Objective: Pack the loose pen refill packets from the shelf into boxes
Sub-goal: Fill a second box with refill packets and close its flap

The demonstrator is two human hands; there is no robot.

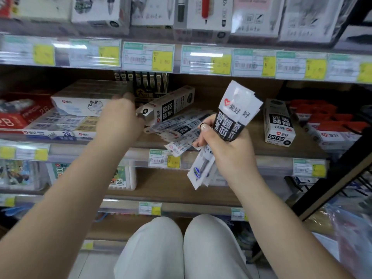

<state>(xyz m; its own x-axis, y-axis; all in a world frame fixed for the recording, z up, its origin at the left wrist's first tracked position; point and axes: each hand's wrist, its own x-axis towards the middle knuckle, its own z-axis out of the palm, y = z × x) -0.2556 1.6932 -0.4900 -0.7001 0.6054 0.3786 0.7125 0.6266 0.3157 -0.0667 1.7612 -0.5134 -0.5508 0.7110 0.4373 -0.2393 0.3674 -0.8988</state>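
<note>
My right hand [223, 141] grips a bunch of black-and-white pen refill packets [237, 109], held upright in front of the middle shelf, their lower ends hanging below my palm. More loose refill packets [181, 127] lie fanned out on the wooden shelf board [225, 146]. My left hand [120, 117] reaches into the shelf at the near end of a white-and-black refill box [169, 105] that lies tilted on the packets; whether the fingers grip it is hidden by the hand. A second matching box [278, 123] lies to the right.
White flat boxes [84, 99] and eraser packs [60, 125] fill the shelf's left side, red items [326, 117] its right. Upright black pen packs [149, 83] stand at the back. A shelf edge with price tags [205, 61] runs overhead. My knees [181, 248] are below.
</note>
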